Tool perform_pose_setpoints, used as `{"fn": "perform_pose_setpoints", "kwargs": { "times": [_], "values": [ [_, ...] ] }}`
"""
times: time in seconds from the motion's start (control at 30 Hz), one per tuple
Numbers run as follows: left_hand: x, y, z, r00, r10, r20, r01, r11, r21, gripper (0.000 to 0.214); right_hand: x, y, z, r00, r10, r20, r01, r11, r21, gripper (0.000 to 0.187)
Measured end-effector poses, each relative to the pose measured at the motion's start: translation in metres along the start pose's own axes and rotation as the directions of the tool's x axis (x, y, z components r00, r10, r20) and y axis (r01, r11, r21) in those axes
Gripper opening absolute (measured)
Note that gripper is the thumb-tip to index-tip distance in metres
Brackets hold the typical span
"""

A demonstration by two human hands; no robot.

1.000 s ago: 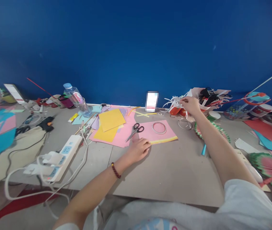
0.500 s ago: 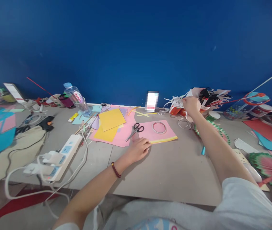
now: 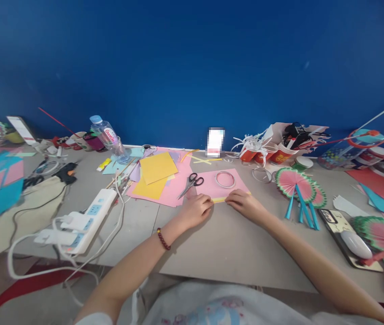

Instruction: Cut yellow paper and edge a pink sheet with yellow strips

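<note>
A sheet of pink paper (image 3: 208, 176) lies on the table before me, with a yellow strip (image 3: 219, 199) along its near edge. My left hand (image 3: 196, 210) is closed at the left end of that edge, its fingers bent together on the paper. At the right part of the same edge, my right hand (image 3: 245, 204) is closed too, thumb and fingers pinching at the border. On the sheet rests a roll of narrow tape (image 3: 225, 179). Black-handled scissors (image 3: 191, 184) lie just beyond my left hand, over the sheet's left side.
Yellow sheets (image 3: 159, 168) are piled to the left, near a white power strip (image 3: 94, 216) with cables. A plastic bottle (image 3: 112, 137) leans behind. Paper cups (image 3: 282, 155) holding scraps stand back right. Pleated paper fans (image 3: 295, 185) and a phone under a white mouse (image 3: 356, 243) lie right.
My right hand has come back from the cups of scraps to the near edge of the pink paper. My left hand has stayed in place.
</note>
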State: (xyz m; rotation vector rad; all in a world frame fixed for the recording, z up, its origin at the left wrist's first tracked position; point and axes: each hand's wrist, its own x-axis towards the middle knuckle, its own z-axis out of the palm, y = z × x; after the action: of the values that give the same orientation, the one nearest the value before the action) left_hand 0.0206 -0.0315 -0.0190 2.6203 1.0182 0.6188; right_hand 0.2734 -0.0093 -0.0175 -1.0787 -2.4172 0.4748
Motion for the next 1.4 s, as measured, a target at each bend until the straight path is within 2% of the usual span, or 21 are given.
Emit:
{"fn": "perform_pose_setpoints", "kwargs": {
  "times": [0.2, 0.47, 0.83, 1.17, 1.4],
  "values": [
    [0.000, 0.002, -0.002, 1.000, -0.003, 0.012, 0.003, 1.000, 0.006, 0.023, -0.008, 0.002, 0.009, 0.998, 0.022, -0.063, -0.024, 0.999, -0.032, 0.026],
    [0.000, 0.001, -0.001, 1.000, -0.008, 0.010, 0.008, 1.000, -0.012, 0.023, -0.006, 0.002, 0.008, 1.000, -0.004, -0.006, 0.003, 0.995, -0.101, 0.029],
    [-0.001, 0.000, 0.000, 1.000, 0.000, -0.006, 0.000, 1.000, -0.008, 0.023, 0.011, -0.006, 0.005, 0.988, 0.069, 0.140, -0.031, 0.965, -0.259, 0.020],
    [0.000, 0.000, 0.000, 1.000, -0.007, -0.006, 0.007, 1.000, -0.018, 0.025, 0.006, -0.005, 0.004, 0.990, 0.073, 0.120, -0.051, 0.983, -0.177, 0.021],
    [-0.001, -0.001, 0.001, 1.000, -0.007, -0.005, 0.007, 1.000, -0.011, 0.024, 0.007, -0.004, 0.006, 0.993, 0.053, 0.108, -0.030, 0.979, -0.202, 0.022]
  ]
}}
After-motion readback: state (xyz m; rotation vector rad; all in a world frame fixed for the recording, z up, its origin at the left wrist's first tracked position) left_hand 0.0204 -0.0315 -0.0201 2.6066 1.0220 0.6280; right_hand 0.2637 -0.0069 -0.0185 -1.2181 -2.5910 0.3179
